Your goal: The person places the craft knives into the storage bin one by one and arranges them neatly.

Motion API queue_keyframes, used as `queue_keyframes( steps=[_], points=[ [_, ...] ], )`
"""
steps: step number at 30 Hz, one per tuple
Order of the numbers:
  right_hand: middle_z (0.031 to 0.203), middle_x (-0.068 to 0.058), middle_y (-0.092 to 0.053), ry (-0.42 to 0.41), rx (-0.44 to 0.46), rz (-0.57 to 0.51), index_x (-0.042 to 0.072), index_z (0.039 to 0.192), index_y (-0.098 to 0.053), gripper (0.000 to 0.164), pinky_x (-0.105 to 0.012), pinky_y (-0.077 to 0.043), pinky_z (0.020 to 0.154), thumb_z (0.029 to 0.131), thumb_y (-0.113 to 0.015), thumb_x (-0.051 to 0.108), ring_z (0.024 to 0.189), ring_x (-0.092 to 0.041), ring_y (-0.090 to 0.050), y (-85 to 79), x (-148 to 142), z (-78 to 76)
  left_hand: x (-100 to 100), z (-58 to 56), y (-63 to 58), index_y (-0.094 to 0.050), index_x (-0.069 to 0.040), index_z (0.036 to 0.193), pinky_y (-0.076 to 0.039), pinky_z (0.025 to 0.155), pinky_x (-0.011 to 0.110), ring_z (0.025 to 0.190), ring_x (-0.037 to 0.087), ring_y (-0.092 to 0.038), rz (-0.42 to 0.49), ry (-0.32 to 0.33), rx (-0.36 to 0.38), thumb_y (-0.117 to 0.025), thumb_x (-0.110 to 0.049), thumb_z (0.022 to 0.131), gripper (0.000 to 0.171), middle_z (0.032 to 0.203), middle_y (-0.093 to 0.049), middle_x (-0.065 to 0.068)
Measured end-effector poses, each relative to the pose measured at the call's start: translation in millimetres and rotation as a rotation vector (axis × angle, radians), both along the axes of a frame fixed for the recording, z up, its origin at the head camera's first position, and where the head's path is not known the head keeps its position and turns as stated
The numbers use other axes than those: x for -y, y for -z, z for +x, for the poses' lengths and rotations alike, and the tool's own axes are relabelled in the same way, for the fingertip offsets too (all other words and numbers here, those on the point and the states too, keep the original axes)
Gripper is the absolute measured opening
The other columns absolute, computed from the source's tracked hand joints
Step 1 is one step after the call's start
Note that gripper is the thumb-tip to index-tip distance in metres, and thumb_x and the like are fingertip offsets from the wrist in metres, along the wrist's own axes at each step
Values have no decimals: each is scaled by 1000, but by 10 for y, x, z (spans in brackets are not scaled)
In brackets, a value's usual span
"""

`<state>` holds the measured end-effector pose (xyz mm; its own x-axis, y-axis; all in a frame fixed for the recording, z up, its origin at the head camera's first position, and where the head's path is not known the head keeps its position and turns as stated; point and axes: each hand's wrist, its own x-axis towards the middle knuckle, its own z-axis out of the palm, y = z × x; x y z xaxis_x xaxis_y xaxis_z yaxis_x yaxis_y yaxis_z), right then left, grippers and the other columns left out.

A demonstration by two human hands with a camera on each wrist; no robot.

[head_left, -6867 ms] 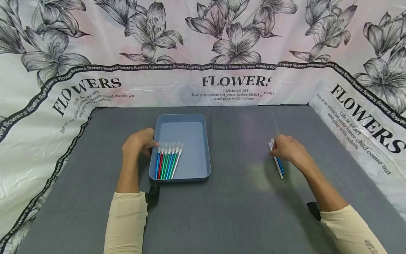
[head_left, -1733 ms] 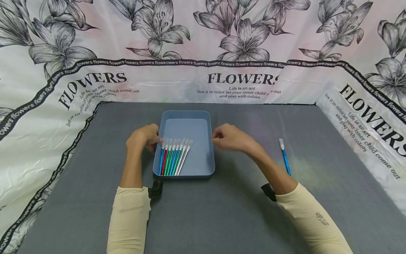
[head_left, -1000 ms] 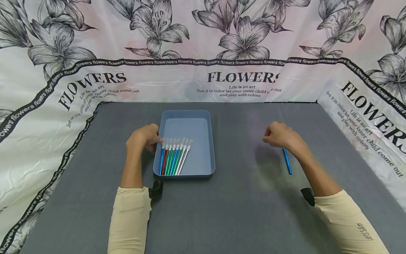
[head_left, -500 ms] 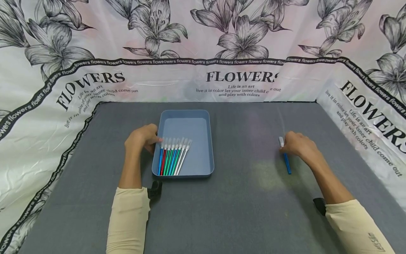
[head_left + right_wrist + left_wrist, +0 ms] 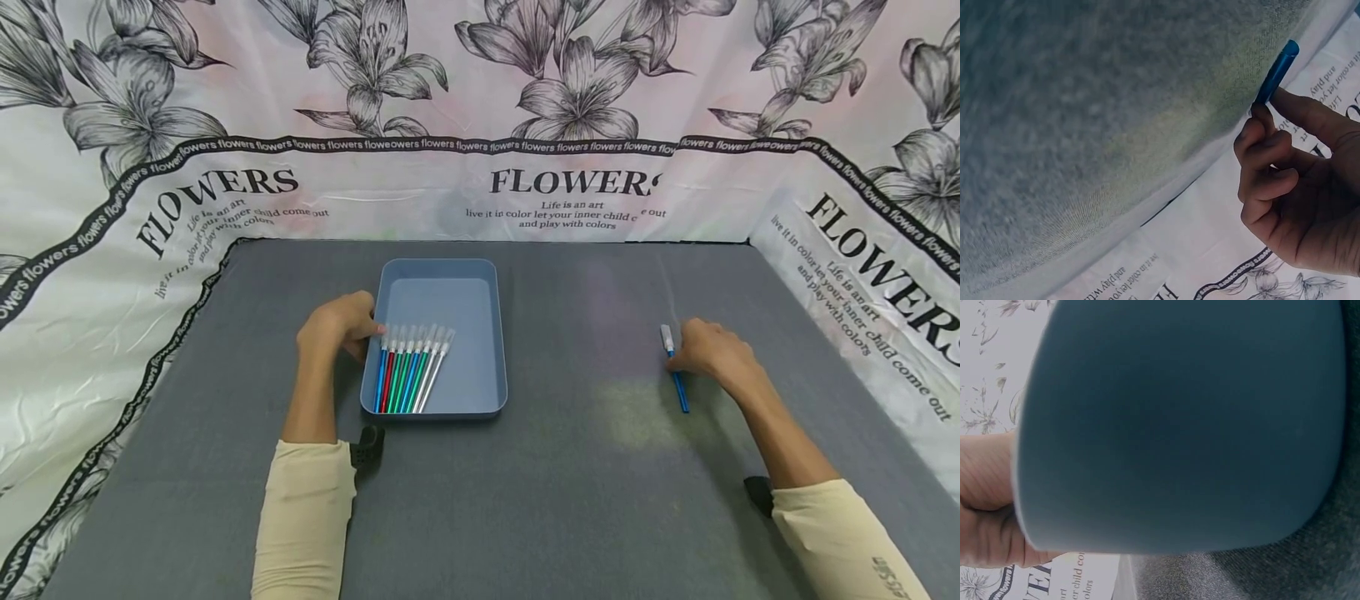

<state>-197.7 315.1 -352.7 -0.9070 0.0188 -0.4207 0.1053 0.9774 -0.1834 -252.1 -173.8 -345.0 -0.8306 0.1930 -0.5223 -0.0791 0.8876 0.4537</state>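
Note:
My left hand (image 5: pixel 337 325) grips the left rim of a blue-grey tray (image 5: pixel 468 358), thumb over the edge. In the left wrist view the tray's outer wall (image 5: pixel 1179 425) hides much of that hand (image 5: pixel 985 500). Several capped pens (image 5: pixel 405 379), blue, red, green and silver, lie side by side in the tray's lower left, clear caps pointing away from me. Out to the right, a single blue pen (image 5: pixel 680 393) lies on the table. My right hand (image 5: pixel 712 354) pinches it between thumb and forefinger; in the right wrist view its barrel end (image 5: pixel 1279 72) sticks out past the fingertips.
A dark grey cloth (image 5: pixel 555 500) covers the table. Behind and at both sides hangs a white flower-printed sheet (image 5: pixel 570 192). Tray and blue pen stand well apart, with grey cloth between them.
A silver pen has joined the row in the tray. My right hand has since moved from the tray's right side back to the blue pen and pinches it. The left hand stays on the rim.

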Motion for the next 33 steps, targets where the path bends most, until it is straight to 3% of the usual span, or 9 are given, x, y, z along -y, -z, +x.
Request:
queue_keyframes(
  steps=[9, 18, 20, 22, 25, 29, 33],
  points=[
    [61, 2, -38, 13, -2, 1, 14, 65, -48, 37, -33, -37, 58, 97, -65, 24, 58, -16, -41, -22, 32, -17, 11, 3, 0, -46, 15, 143, -43, 116, 58, 92, 30, -80, -14, 11, -8, -55, -19, 110, 48, 130, -67, 32],
    [55, 9, -25, -66, -38, -122, 20, 56, -39, 47, -28, -28, 54, 98, -60, 23, 55, -8, -23, -123, 262, -13, 0, 21, -7, -46, 15, 142, -45, 115, 57, 91, 30, -81, 12, -16, 1, -55, -17, 110, 46, 130, -67, 33],
    [55, 9, -31, -94, -45, -152, 14, 56, -51, 45, -29, -30, 55, 99, -61, 23, 56, -9, -27, -170, 345, -12, -7, 26, -9, -45, 15, 143, -44, 116, 57, 97, 31, -80, 2, -11, -6, -55, -18, 110, 48, 133, -65, 34],
    [56, 9, -31, -113, -61, -191, 13, 57, -53, 44, -29, -28, 54, 99, -62, 22, 56, -10, -26, -205, 443, -14, -10, 27, -6, -45, 15, 144, -44, 116, 56, 100, 33, -79, -1, -13, -11, -55, -18, 110, 48, 136, -63, 34],
    [58, 8, -35, -130, -100, -247, 7, 68, -67, 34, -31, -29, 55, 98, -64, 21, 58, -11, -30, -242, 616, -14, -17, 28, -6, -44, 15, 145, -45, 115, 56, 102, 34, -79, -1, -18, -12, -55, -18, 110, 49, 138, -62, 34],
    [58, 8, -31, -148, -140, -301, 10, 64, -60, 35, -30, -25, 55, 97, -64, 19, 57, -10, -26, -258, 884, -14, -27, 18, -10, -41, 13, 148, -43, 118, 56, 109, 34, -77, -27, -21, -6, -55, -19, 110, 51, 143, -59, 33],
    [56, 8, -26, -199, -153, -359, 20, 56, -40, 45, -28, -20, 54, 94, -63, 16, 55, -9, -21, -255, 1145, -23, -27, 9, 1, -41, 12, 149, -42, 119, 56, 112, 34, -76, -47, -16, -4, -55, -20, 110, 52, 145, -58, 33]
  ],
)
